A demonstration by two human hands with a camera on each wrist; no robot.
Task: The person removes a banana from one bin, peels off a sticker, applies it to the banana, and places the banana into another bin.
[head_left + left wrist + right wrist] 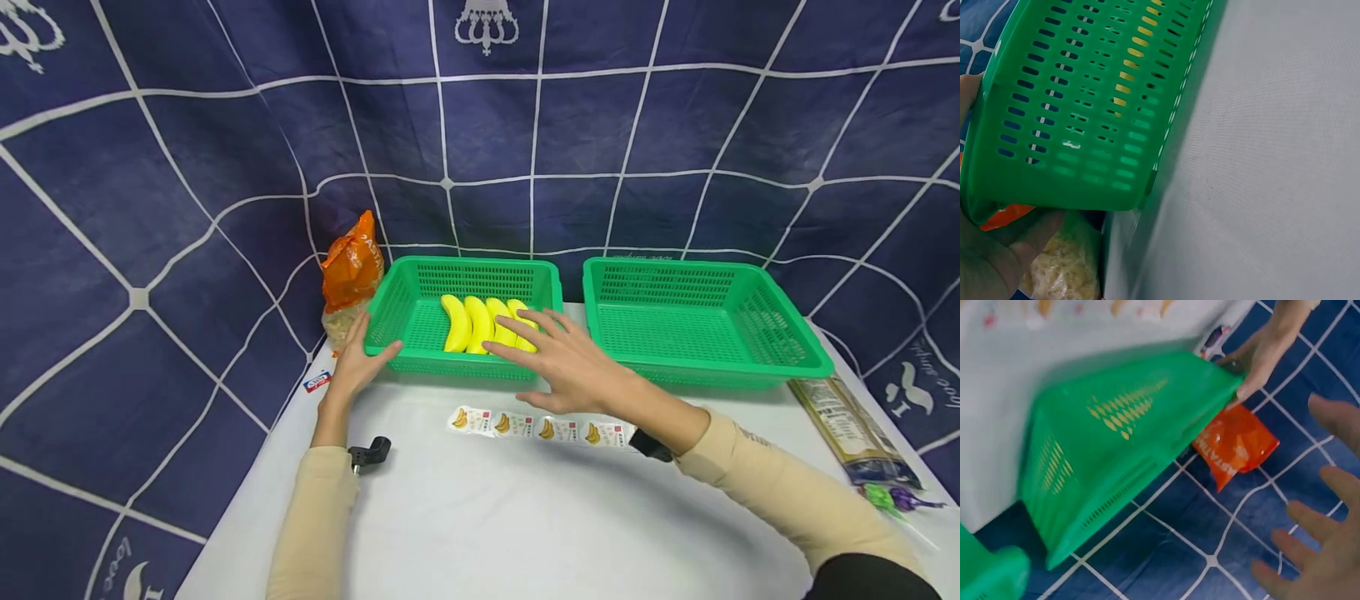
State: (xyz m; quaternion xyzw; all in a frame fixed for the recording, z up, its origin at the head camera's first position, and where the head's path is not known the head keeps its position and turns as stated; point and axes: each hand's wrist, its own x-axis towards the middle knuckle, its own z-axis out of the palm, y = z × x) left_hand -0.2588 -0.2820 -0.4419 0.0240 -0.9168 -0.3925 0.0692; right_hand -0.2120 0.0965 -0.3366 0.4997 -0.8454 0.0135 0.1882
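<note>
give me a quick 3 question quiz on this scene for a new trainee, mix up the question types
1. True or false: the right-hand basket holds four bananas.
2. Multiple choice: where is the left hand? A) on the sticker strip B) at the near left corner of the left basket C) on the orange bag
3. Fill in: the right hand, fingers spread, hovers over the near edge of the left basket by the ____.

Key
1. False: the right-hand basket has nothing in it; the bananas lie in the left one.
2. B
3. bananas
</note>
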